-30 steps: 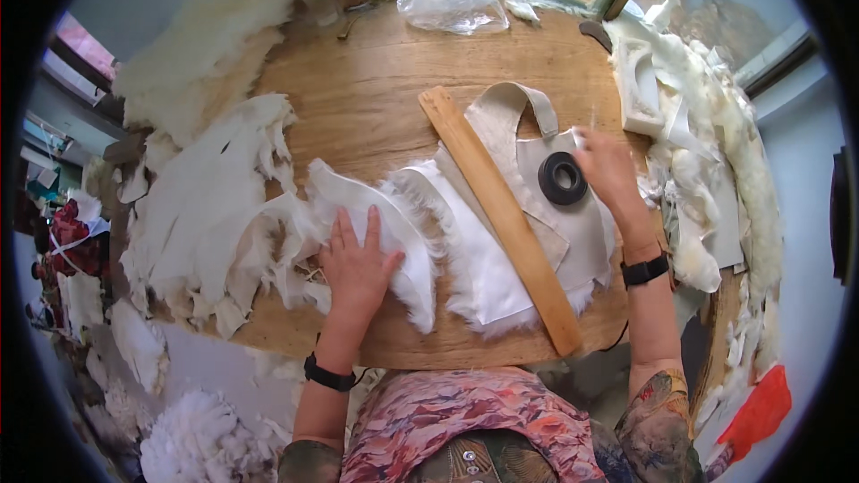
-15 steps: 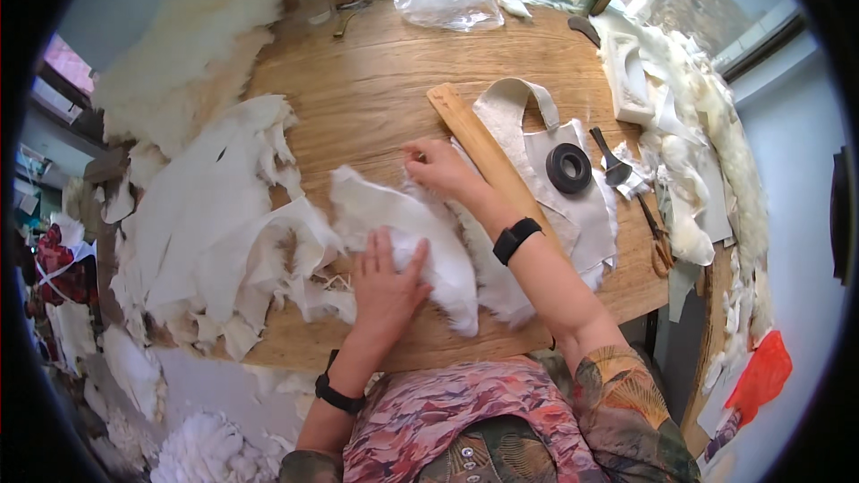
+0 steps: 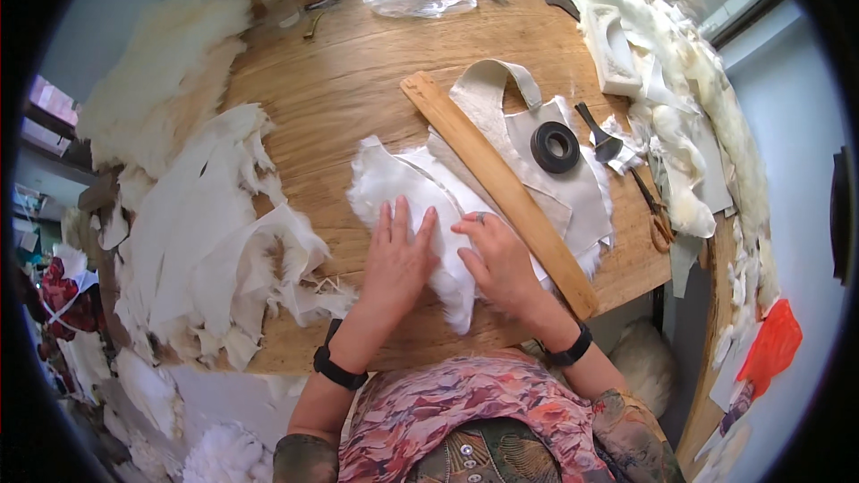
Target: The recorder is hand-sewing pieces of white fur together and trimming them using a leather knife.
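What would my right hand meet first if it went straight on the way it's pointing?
Probably your left hand, whose index finger lies just ahead of your right hand, over the white, flat, fur-edged panel; depth is unclear.

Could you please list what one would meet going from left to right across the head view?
Large off-white, ragged-edged hide, left hand, right hand, thick black ring, black spoon-shaped tool, dark-bladed, brown-handled metal scissors, crumpled bright red sheet.
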`<state>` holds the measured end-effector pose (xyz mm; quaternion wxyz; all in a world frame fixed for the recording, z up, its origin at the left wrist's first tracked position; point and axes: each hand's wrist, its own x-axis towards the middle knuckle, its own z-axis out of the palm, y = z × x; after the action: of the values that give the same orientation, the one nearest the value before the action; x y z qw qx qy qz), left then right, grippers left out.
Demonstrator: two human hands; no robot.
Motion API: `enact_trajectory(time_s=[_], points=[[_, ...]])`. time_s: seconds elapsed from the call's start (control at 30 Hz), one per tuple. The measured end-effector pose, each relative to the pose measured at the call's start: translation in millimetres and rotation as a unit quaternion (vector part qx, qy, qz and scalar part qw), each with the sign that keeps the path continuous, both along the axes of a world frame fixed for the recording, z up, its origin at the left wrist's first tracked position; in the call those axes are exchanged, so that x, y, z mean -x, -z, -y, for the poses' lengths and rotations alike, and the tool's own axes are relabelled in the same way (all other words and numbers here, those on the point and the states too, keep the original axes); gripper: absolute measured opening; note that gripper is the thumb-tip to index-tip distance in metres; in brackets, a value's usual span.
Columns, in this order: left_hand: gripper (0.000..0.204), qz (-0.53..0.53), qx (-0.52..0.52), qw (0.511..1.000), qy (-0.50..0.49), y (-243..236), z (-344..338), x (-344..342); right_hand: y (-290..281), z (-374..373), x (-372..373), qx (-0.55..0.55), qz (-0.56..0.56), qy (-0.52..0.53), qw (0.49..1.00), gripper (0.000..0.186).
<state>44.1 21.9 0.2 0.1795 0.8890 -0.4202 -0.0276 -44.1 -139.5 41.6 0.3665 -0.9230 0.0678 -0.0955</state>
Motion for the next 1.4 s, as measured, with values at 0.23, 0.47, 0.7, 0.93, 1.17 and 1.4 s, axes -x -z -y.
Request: enact_trajectory(time_s=[0.23,0.47,0.7,0.93,1.17,1.4], points=[[0.073,0.043,-0.023,0.998,-0.027,9,8,6,-10,-18,46,0.072,-0.045,-0.030,0.996,0.033],[0.072,0.029,-0.061,0.996,-0.057,5,19,10,-5,-15,72,0.054,-0.061,-0.056,0.995,0.028],[0.073,0.020,-0.071,0.995,-0.072,1,20,13,-23,38,76,0.030,-0.004,0.076,0.997,0.019],[0.071,0.031,-0.072,0.995,-0.063,3,17,16,-18,88,85,0.227,-0.202,0.099,0.948,0.047],[0.070,0.023,-0.088,0.994,-0.062,1,23,18,-6,90,88,0.101,-0.080,0.132,0.983,0.048],[0.071,0.023,-0.100,0.991,-0.081,-1,18,17,-37,176,145,0.103,-0.036,0.169,0.980,0.051]])
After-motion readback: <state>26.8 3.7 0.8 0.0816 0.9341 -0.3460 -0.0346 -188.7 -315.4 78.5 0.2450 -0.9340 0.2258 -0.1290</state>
